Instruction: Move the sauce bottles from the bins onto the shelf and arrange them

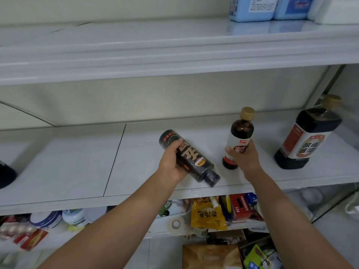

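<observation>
Middle shelf with two bottles in hand and one already placed. The right hand is wrapped around the lower body of a gold-capped bottle, fingers pressed against its label; the bottle is upright with its base at or just above the shelf surface, contact not resolvable here. The left hand is closed around a black bottle, which is tilted steeply, its base pointing up and away and its dark cap toward the shelf's front edge; it appears to be held over the shelf rather than resting on it. To the right, a large dark jug with a red-and-white label stands free on the same shelf, well apart from both hands, near the side wall. Judged progress: one container is set down, a second is at the point of placement, and a third needs to be turned upright before it can stand. A dark object at the far left edge cannot be identified. The bins are not identifiable in this view, so the number of bottles remaining cannot be told; final arrangement into a row appears undone.
</observation>
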